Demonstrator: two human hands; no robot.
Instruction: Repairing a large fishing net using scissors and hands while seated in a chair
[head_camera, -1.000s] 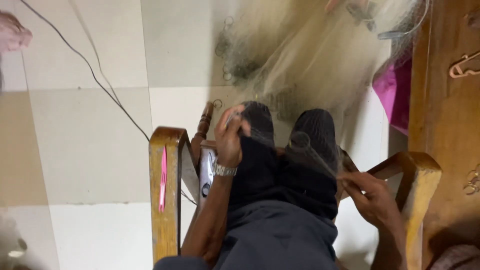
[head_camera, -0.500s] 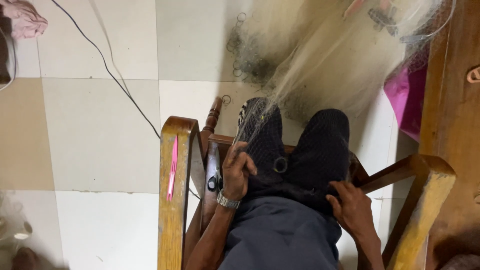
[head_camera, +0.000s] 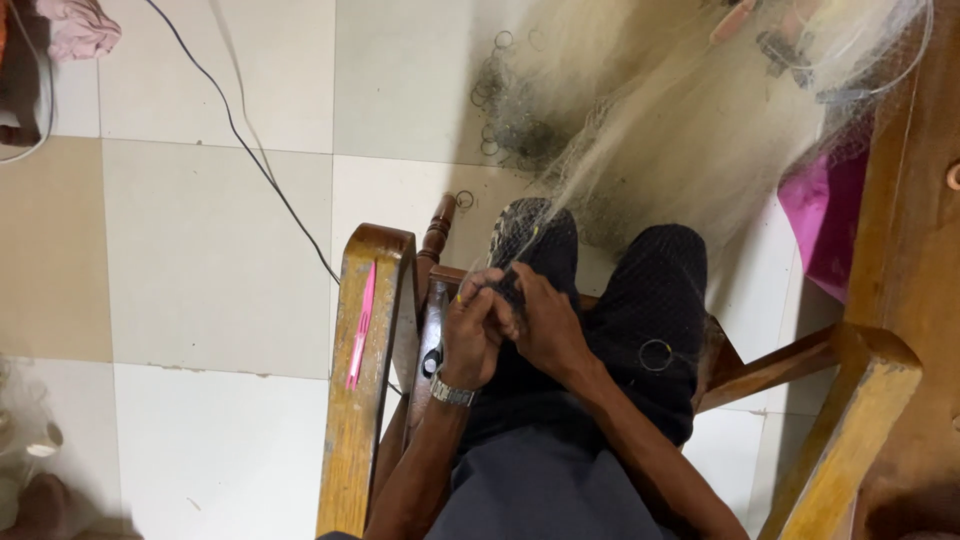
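Head view showed the fishing net (head_camera: 690, 140) pinched between the left hand (head_camera: 470, 335) and the right hand (head_camera: 545, 325) at knee level, toward twelve o'clock, where a taut, close grip was judged best.

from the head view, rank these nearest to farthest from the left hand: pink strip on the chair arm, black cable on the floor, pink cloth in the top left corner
Measured from the left hand:
1. Pink strip, lying on the wooden chair arm just left of the hand.
2. Black cable, trailing across the floor tiles farther up and left.
3. Pink cloth, bunched on the floor in the far top left corner.
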